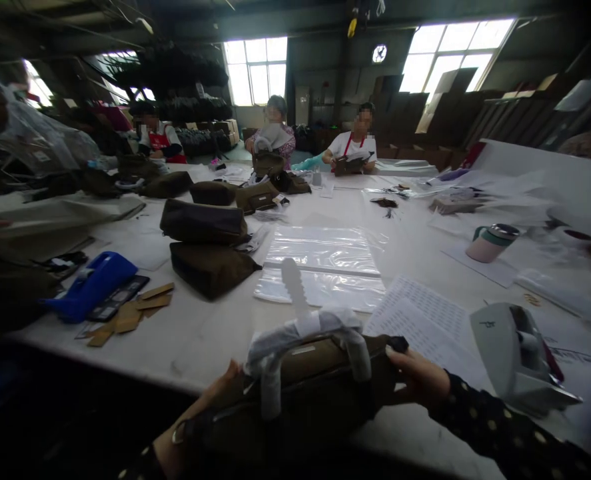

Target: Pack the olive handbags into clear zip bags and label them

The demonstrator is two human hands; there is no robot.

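A dark olive handbag [315,400] is held in front of me at the table's near edge, its two handles [308,327] wrapped in white padding. My right hand [418,377] grips its right end, thumb on top by a dark tab. At the left end my left hand [215,393] holds the bag, its fingers partly hidden behind it. A pale notched strip [294,287] sticks up just beyond the handles. Past the bag lies a stack of clear plastic bags [320,257]. Printed sheets [425,317] are on the table to the right of the plastic bags.
A grey tape dispenser [510,353] stands at the right, with a pink tumbler [492,241] behind it. At the left are a blue tape dispenser [98,283], brown card pieces [130,315] and stacked olive bags [205,247]. Several people work across the white table [210,340].
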